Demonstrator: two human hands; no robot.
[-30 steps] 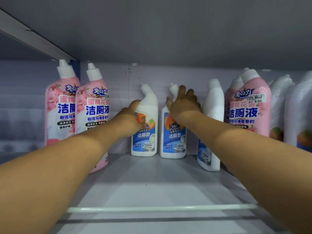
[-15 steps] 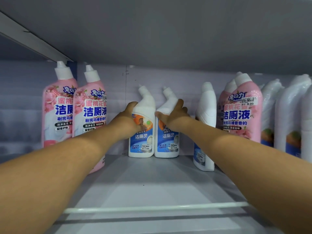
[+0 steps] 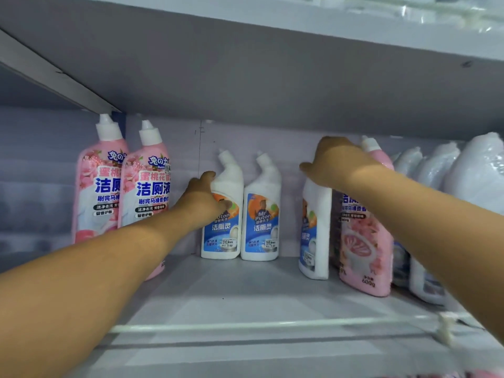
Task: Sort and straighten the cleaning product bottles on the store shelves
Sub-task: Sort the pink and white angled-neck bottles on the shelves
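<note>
At the back of the shelf (image 3: pixel 245 304) two white toilet cleaner bottles with blue labels stand upright and touching each other, labels to the front: the left one (image 3: pixel 222 214) and the right one (image 3: pixel 261 214). I judge this pair as already straight. My left hand (image 3: pixel 206 200) wraps the left one at its shoulder, thumb on the label, so the grip is closed around it. A third white bottle (image 3: pixel 316 230) stands apart to the right, nearer the shelf front, turned so its label faces sideways. My right hand (image 3: pixel 338 165) lies on its top, fingers curled down over the neck; I think it holds it, but the neck is hidden and I cannot be sure.

What I judge is left: to turn this third bottle and bring it beside the pair. Just beside it a pink bottle (image 3: pixel 365 241) sits among white bottles (image 3: pixel 436 170) wrapped in plastic film, so the sorting there seems not finished. Two pink bottles (image 3: pixel 128 186) stand at the left.

My right forearm covers part of the right group, and the rows behind are hard to make out.
</note>
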